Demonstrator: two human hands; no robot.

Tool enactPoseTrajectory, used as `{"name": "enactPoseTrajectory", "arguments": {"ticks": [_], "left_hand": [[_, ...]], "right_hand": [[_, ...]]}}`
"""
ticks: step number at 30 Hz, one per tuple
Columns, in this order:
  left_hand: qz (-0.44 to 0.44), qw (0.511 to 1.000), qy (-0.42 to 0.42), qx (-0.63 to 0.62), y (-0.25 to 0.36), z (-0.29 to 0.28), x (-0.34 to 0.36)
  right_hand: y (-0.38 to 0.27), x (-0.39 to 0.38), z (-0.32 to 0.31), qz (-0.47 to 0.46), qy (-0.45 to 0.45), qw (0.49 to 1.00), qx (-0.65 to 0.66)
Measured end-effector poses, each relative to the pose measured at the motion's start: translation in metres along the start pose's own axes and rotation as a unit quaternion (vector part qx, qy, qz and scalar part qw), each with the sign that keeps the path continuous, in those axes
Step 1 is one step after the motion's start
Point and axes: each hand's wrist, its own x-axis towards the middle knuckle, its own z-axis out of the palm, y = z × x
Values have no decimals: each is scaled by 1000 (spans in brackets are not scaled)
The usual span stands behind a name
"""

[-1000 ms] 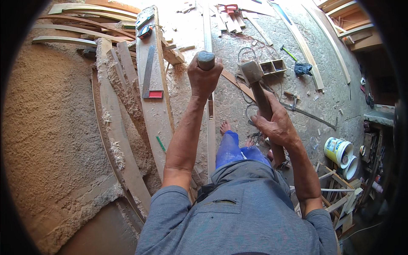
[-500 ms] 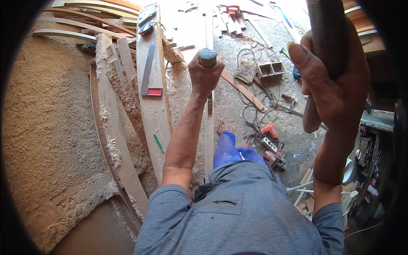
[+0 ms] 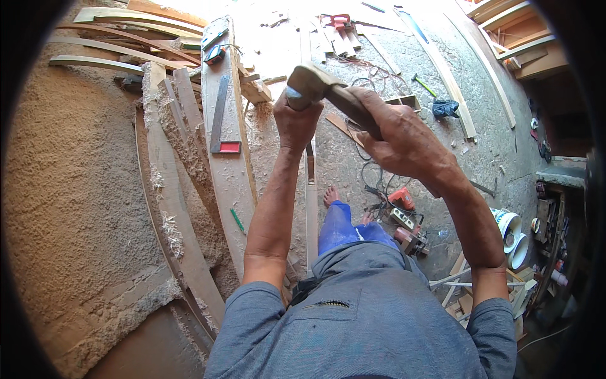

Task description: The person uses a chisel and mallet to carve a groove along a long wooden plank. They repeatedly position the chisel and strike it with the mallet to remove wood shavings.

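Note:
My left hand (image 3: pixel 297 126) is closed in a fist around an upright chisel (image 3: pixel 293 93). Only the bluish, rounded butt of its handle shows above the fist; the blade is hidden. In my right hand (image 3: pixel 410 142), closed round a dark wooden handle, is a hammer (image 3: pixel 308 81). The hammer's blocky head lies at the top of the chisel, covering much of its butt. Below both hands runs a long, narrow wooden beam (image 3: pixel 312 215), with a dark slot in its upper face near my left wrist.
To the left, a shaving-strewn plank (image 3: pixel 224 180) bears a try square (image 3: pixel 219 120), a tape measure (image 3: pixel 214 55) and a green pencil (image 3: pixel 237 220). Sawdust (image 3: pixel 88 164) is heaped beyond. Right of my feet lie cables, an orange power tool (image 3: pixel 401 198) and white buckets (image 3: pixel 509 227).
My right hand has brought the hammer down and leftward from its raised place at the upper right onto the chisel's butt. My left hand still grips the chisel, shifted slightly.

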Motion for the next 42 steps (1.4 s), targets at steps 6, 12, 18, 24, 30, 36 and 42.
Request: {"name": "enactPoseTrajectory", "arguments": {"ticks": [6, 12, 18, 24, 30, 36, 42], "left_hand": [[-23, 999, 4, -36, -10, 4, 16], [1, 1000, 2, -28, -5, 7, 12], [148, 988, 34, -9, 11, 14, -35], [-61, 998, 25, 4, -14, -6, 1], [-47, 999, 9, 16, -3, 8, -10], [-10, 999, 16, -37, -2, 19, -17], [-259, 965, -44, -4, -70, 50, 76]], "right_hand": [[-66, 29, -93, -92, 276, 957, -3], [-35, 54, -51, -26, 105, 961, -254], [-6, -3, -2, 8, -45, 999, -18], [-85, 33, -108, -75, 239, 968, -23], [-50, 45, -70, -46, 221, 972, -66], [19, -10, 13, 93, -94, 991, -8], [57, -91, 62, 229, 45, 955, 185]]}}
